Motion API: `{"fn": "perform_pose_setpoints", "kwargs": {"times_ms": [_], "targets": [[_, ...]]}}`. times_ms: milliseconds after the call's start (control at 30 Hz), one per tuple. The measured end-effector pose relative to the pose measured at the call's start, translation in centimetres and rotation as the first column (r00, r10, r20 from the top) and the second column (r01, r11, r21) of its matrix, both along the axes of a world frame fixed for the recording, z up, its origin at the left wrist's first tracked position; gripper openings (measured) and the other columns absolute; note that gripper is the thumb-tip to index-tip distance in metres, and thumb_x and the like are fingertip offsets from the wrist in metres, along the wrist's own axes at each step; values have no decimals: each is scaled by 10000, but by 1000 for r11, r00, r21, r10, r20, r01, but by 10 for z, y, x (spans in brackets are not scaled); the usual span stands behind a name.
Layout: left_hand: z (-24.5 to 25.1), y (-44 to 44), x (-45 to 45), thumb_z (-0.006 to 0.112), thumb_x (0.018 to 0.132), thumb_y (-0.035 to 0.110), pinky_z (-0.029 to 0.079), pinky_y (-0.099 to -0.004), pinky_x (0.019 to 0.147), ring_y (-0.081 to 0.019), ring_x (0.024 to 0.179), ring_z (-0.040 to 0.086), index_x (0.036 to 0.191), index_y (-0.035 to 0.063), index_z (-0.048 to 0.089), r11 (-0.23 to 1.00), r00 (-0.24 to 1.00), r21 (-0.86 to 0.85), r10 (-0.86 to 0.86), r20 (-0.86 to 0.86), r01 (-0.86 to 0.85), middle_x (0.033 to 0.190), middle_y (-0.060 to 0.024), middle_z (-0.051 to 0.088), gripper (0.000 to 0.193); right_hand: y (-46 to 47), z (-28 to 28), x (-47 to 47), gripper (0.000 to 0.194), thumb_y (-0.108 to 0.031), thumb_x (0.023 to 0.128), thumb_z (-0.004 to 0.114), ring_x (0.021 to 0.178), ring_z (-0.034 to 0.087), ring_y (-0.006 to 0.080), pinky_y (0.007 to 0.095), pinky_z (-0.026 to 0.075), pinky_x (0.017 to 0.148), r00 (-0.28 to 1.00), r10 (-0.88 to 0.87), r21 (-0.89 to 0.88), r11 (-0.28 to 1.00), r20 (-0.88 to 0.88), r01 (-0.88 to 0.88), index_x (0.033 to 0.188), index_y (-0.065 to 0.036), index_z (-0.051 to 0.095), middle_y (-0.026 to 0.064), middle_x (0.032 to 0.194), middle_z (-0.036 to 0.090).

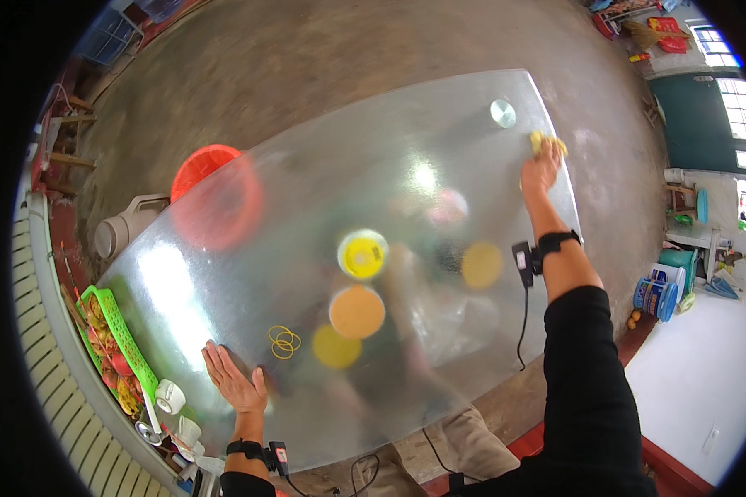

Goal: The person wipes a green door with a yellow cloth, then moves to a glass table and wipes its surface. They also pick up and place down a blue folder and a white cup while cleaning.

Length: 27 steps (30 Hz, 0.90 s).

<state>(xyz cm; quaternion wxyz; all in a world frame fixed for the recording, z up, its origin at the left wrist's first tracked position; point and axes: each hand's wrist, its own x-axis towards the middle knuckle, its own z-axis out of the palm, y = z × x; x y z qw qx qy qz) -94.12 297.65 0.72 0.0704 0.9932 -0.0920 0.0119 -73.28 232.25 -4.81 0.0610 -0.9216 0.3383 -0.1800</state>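
A glass table top (323, 186) spreads before me. At its right edge, my right hand (542, 166) presses a yellow cloth (548, 143) against the glass. My left hand (237, 384) lies palm down near the front left, fingers apart and holding nothing. Several yellow rubber bands (283, 342) rest to the right of that hand. A yellow round item (363, 256) in a pale rim and an orange disc (357, 311) sit mid-table; whether they are on or under the glass is unclear. A clear round glass object (503, 113) stands near the far right corner.
A green plastic basket (124, 338) of fruit lies along the left edge, with white cups (170, 397) beside it. A red basin (206, 171) is partly beneath the glass at the far left, near a beige jug (127, 227) on the floor. A black cable (523, 329) hangs from my right wrist.
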Motion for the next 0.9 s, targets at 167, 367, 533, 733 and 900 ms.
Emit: {"fn": "perform_pose_setpoints", "kwargs": {"times_ms": [167,367,533,733,900], "targets": [[0,0,-2,376,920,479,180,-535,1087,-470,1343,205,1412,-42,220,1000,999,-12,28,-34,-28,1462,-268,228,733,87,-2,81,457,-55,790,521,1324,310,340,404,256,1108,946,321,-6,947,36,-321,1246,-91,517,148,1392,403],[1,1,-2,398,907,483,177,-535,1081,-461,1353,195,1411,-41,224,999,999,-34,36,-23,-36,1466,-262,227,748,173,13,85,464,-97,806,513,1342,277,329,418,175,1137,876,471,-48,877,-103,-478,1265,-25,501,165,1395,396],[0,2,-4,407,898,491,176,-533,1082,-454,1354,199,1405,-43,239,997,998,-48,55,-35,-57,1467,-257,230,756,297,17,63,504,-99,813,494,1371,229,329,435,140,1142,615,788,117,614,-33,-781,1313,-39,472,159,1429,337],[-2,5,-7,426,886,492,167,-527,1088,-438,1361,198,1400,-38,256,994,995,-59,85,-45,-88,1469,-240,239,758,419,36,20,448,-82,797,526,1336,309,299,445,253,1097,220,975,249,204,38,-947,1244,-74,527,113,1393,399],[-2,5,-9,504,837,485,159,-531,1093,-428,1370,183,1401,-15,267,990,990,-75,117,-85,-123,1480,-221,229,790,348,40,16,462,-135,804,551,1332,343,266,497,279,1049,222,975,113,221,-3,-969,1264,-168,528,83,1407,411]]}}
